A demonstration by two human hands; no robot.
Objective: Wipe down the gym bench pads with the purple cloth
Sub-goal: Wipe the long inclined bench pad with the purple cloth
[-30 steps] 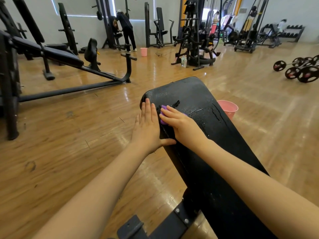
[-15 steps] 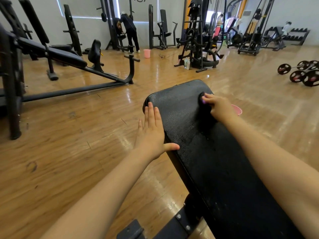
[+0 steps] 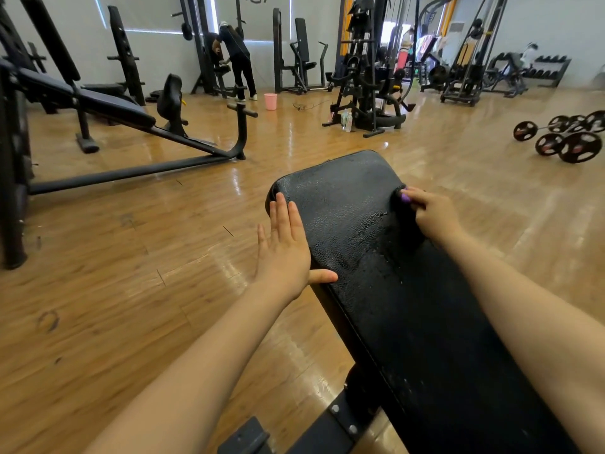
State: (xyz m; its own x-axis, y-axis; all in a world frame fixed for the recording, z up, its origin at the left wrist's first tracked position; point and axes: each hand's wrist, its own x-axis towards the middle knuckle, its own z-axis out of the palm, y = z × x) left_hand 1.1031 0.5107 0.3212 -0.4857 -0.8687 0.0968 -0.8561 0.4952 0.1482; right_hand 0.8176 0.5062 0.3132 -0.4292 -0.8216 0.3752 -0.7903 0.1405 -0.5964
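Under the right hand, barely visible purple cloth

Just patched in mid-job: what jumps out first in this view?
The black bench pad fills the centre foreground, its surface speckled with wet drops. The right hand holds the purple cloth at the pad's right edge, while the left hand lies flat along its left edge. Barbells lie on the floor, far right.
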